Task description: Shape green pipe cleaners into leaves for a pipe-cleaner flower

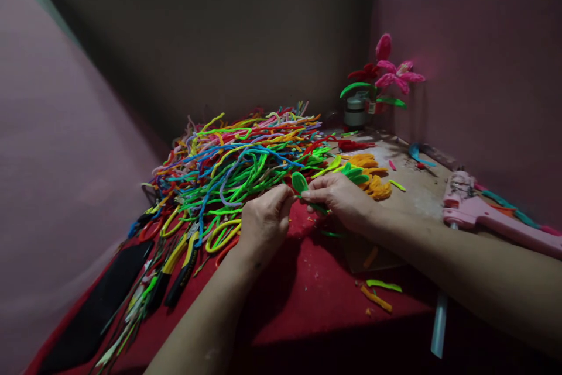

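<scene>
A green pipe-cleaner leaf (300,182) stands up between my two hands. My right hand (336,196) pinches it near its base, thumb and forefinger pressed together. My left hand (268,217) is closed beside it, fingertips close to the leaf's lower end; whatever they hold is too small to make out. Just behind the hands spreads a big heap of coloured pipe cleaners (246,152), green ones nearest. Past my right hand lie more green leaves (355,173) and orange pipe-cleaner pieces (378,186).
A pink glue gun (478,211) with a glue stick (439,325) lies at the right. Pliers (184,267), scissors (223,236) and a black flat object (99,308) are at the left. Pink pipe-cleaner flowers (400,75) stand in a small pot (355,112) at the back.
</scene>
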`<state>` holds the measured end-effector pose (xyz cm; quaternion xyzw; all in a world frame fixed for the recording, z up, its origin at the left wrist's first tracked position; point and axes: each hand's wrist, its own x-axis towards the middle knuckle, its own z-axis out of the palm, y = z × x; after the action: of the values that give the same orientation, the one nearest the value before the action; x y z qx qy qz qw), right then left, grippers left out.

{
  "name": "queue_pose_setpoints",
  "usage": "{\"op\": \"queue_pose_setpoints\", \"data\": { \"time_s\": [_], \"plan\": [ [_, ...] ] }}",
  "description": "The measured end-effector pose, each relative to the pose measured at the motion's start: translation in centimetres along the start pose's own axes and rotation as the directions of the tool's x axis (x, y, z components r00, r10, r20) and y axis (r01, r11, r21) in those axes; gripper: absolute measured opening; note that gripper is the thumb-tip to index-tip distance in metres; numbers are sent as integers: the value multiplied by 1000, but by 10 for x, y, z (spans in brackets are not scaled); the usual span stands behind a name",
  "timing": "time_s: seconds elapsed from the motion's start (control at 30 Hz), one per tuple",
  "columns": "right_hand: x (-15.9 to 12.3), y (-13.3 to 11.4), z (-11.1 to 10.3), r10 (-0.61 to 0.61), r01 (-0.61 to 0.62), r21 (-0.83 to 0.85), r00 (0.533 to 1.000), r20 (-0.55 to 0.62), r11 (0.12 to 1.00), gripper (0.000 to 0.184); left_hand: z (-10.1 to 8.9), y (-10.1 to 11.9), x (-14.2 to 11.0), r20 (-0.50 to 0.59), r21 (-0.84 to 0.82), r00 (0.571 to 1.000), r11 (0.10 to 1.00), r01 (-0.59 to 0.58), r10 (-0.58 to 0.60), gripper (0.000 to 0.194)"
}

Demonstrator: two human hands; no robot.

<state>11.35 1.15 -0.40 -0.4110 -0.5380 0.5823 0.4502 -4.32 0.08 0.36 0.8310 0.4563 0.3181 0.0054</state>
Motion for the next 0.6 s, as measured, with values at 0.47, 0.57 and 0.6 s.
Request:
{"op": "queue_pose_setpoints", "data": {
  "time_s": [0.47,0.57,0.6],
  "plan": [
    [0,-1,1,-60,56,-79,997,-48,995,15,4,2,-3,3,394,984,905,-164,177,21],
    [0,1,1,-41,41,4,998,-57,999,16,2,-6,-1,-33,307,990,944,-124,141,19],
    [0,1,1,-35,37,28,998,-61,999,17,0,-10,1,-62,253,994,964,-76,95,17]
  ]
}}
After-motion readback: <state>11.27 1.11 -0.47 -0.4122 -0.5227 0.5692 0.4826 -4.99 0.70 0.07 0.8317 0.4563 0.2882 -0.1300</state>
